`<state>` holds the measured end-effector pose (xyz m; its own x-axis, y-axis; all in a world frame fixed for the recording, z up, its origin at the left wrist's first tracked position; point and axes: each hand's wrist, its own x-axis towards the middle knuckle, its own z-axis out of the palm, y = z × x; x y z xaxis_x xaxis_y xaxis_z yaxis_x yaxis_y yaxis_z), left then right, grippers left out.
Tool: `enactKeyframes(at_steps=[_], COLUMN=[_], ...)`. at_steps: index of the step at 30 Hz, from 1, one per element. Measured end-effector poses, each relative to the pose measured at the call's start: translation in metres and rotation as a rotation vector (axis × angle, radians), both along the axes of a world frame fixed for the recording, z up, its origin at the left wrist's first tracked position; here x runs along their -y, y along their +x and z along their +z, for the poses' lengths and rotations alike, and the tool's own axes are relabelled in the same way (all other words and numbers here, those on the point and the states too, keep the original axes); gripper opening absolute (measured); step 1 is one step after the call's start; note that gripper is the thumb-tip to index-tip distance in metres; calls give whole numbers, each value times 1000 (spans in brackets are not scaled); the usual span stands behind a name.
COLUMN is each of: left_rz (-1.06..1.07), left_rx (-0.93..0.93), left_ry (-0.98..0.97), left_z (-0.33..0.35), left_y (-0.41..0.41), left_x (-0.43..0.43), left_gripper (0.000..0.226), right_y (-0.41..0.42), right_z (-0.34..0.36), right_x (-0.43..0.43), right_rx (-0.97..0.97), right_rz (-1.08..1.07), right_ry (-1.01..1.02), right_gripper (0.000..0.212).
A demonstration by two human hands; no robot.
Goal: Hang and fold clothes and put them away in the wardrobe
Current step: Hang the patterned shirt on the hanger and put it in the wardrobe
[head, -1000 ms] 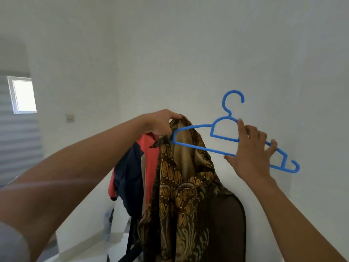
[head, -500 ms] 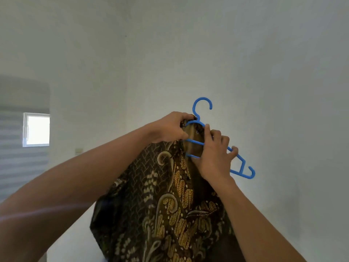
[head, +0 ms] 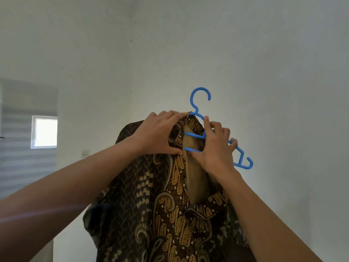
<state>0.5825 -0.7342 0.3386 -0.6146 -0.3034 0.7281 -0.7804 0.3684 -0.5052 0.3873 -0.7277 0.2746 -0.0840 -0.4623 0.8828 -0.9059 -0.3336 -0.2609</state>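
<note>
Both arms rise from seven and five o'clock; the left hand (head: 160,133) pinches the shirt (head: 151,205), the right hand (head: 217,150) grips the hanger (head: 200,95).

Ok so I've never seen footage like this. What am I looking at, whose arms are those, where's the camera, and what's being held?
There is no machine here. These are a person's two bare arms, filmed by one wide-angle camera worn on the head, so you see roughly what that person sees. The left hand grips a brown patterned shirt near its collar. The right hand holds a blue plastic hanger. The hanger's left side is tucked inside the shirt's neck opening, while its right side sticks out bare. No table or wardrobe shows, only a white wall and a small window on the left.
</note>
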Motion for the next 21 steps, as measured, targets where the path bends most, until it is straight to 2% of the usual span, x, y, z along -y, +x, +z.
enactKeyframes(at_steps=[8,11,13,15,18,21], left_rz=[24,75,106,123,140,160], left_rx=[-103,-130,-161,-190,-206,-216], left_ry=[-74,-89,-90,-89,-98,-91], left_z=[-11,-11,-7,-3,3,6], left_y=[12,18,26,34,44,53], left_x=[-7,-8,-9,-11,-12,-14], left_gripper=[120,121,122,122,123,123], right_y=[11,7,5,4,3,1], right_z=[10,0,-17,-37,-55,-60], right_x=[-3,-2,1,1,2,1], right_rx=[-135,-124,-49,31,174,402], right_rz=[87,159,185,202,368,645], right_ry=[4,-53,-171,-209,64,284], right_gripper=[108,105,90,62,36,29])
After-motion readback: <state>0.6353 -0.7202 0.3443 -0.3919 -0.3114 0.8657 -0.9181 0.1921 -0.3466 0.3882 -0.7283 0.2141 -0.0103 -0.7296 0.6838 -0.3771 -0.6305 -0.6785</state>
